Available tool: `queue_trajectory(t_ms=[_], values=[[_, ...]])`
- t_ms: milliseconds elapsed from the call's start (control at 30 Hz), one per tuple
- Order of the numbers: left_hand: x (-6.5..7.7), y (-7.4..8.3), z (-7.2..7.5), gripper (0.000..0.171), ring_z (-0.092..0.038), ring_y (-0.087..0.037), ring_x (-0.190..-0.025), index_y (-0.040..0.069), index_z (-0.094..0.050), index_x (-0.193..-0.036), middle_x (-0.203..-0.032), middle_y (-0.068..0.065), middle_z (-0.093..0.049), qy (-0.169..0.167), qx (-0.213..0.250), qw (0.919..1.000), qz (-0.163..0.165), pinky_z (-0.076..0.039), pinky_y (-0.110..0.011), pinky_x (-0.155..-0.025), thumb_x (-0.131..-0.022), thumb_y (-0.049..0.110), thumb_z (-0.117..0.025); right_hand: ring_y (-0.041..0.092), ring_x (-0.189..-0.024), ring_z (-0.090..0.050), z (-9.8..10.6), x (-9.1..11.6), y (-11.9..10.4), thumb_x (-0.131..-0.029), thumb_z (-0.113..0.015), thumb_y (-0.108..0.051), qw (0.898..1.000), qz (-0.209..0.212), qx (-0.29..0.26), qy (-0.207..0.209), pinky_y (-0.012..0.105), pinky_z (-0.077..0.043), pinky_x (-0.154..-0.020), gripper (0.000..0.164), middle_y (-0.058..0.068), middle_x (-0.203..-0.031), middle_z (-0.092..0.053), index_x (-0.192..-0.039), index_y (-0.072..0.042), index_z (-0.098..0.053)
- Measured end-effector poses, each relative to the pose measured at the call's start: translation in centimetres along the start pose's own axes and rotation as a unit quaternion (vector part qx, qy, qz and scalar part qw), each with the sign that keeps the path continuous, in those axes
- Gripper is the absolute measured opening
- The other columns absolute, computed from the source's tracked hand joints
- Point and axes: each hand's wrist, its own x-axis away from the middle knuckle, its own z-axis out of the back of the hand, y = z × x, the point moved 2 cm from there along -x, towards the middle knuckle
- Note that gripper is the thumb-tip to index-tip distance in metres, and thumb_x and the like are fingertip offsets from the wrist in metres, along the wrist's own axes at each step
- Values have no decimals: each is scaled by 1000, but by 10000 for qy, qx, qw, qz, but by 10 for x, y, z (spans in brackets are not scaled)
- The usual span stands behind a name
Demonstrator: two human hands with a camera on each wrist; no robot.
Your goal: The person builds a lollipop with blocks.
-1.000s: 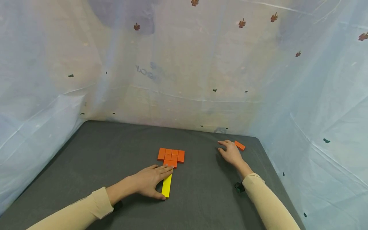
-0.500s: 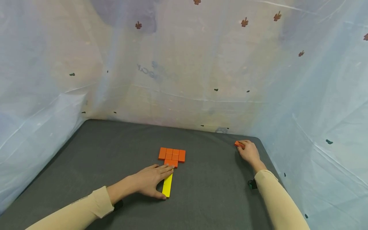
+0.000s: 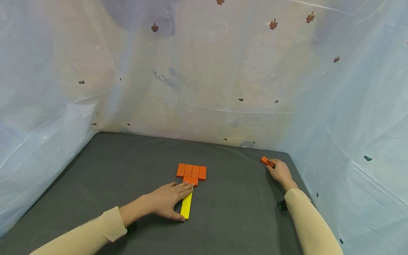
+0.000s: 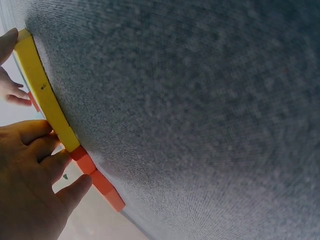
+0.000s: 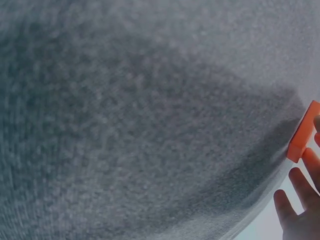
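Observation:
My left hand (image 3: 169, 200) lies over a long yellow block (image 3: 186, 207), fingers fairly straight across its far end and thumb at its near end. In the left wrist view, fingertips of my left hand (image 4: 30, 170) touch the side of the yellow block (image 4: 40, 82) and the adjoining orange blocks (image 4: 102, 183). Several orange blocks (image 3: 192, 171) form a flat group beyond the yellow one. At far right my right hand (image 3: 280, 172) pinches a separate orange block (image 3: 265, 160) on the table. The right wrist view shows that orange block (image 5: 302, 135) at its right edge, partly behind fingers.
The dark grey table (image 3: 229, 212) has a rounded far right corner close to the right hand. Translucent plastic sheeting (image 3: 204, 71) hangs behind the table and on both sides.
My right hand has moved right and reached the separate orange block, with its fingers now on it. The left hand has stayed on the yellow block.

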Motion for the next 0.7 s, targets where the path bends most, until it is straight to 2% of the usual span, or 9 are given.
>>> queue_trajectory(t_ms=[300, 533, 700], values=[[1, 2, 1, 104, -25, -22, -157, 15, -31, -165, -172, 1, -23, -3, 56, 10000, 21, -31, -58, -121, -87, 75, -66, 56, -136, -43, 0, 5, -2, -104, -60, -14, 10000, -5, -38, 71, 69, -36, -110, 40, 33, -149, -49, -137, 8, -63], [1, 2, 2, 104, -25, -22, -158, 15, -31, -165, -172, 1, -23, -33, 125, 9999, 42, -30, -58, -121, -87, 74, -66, 55, -126, -53, 0, 8, -5, -100, -67, -11, 9994, 84, -163, 289, 67, -44, -103, 27, 34, -140, -56, -123, 3, -73], [0, 2, 2, 105, -25, -21, -158, 15, -30, -166, -172, 1, -23, -57, 114, 9999, 57, -30, -58, -121, -87, 75, -66, 54, -120, -57, -2, 11, -7, -99, -69, -8, 9991, 178, -203, 322, 67, -46, -100, 24, 34, -134, -58, -119, 3, -74]])
